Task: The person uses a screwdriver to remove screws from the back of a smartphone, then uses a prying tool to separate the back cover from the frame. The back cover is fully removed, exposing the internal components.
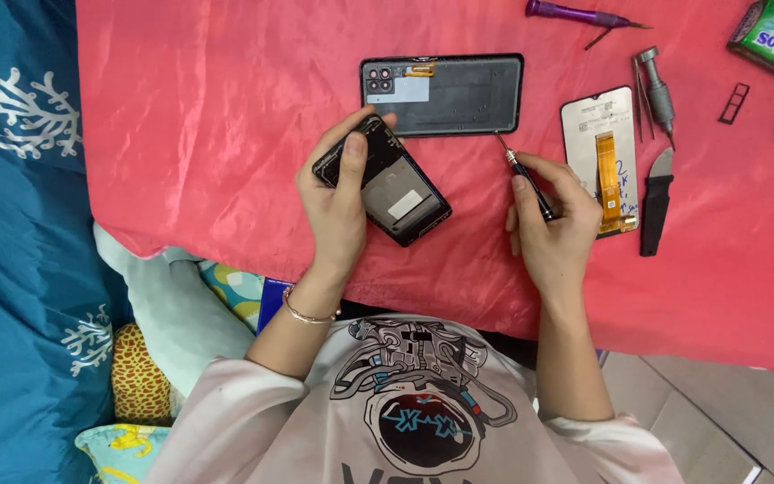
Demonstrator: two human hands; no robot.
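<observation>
Head view: red-clothed counter (226,134), w/ detached back cover (445,94) lying flat, spare screen assy (597,157) to its right. Left hand (338,211) grips opened phone body (387,184); right hand (553,229) clenches precision screwdriver (523,177), tip by cover's edge. Cover's off; internals seemingly left.

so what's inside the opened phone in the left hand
Inside the phone body, a black frame surrounds a grey panel with a pale rectangular patch. The left hand covers its near end, so that part stays hidden.
</observation>
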